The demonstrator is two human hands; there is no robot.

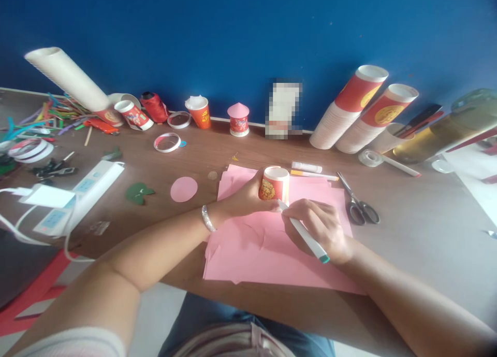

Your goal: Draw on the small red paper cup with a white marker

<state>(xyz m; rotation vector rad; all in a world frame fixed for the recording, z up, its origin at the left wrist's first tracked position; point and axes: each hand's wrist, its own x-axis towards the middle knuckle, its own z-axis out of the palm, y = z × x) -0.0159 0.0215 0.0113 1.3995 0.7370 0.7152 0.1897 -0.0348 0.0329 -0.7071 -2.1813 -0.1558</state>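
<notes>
My left hand (248, 196) is wrapped round a red and white paper cup (275, 186) with a gold print on its side. The cup is upright over a stack of pink paper (248, 253). Between the fingers of my right hand (316, 225) sits a white marker (309, 238) with a green end. Its other end points up and left at the lower edge of the cup; whether the tip touches the cup I cannot tell. A capped white marker (306, 167) and an orange and white pen (314, 175) lie just behind the cup.
Black-handled scissors (357, 201) lie right of the paper. Stacked paper cups (345, 108) lean at the back right, beside a tape roll (370, 158). A small cup with a pink cone roof (238, 119) stands behind. Left are a pink paper disc (184, 189) and a power strip (81, 194).
</notes>
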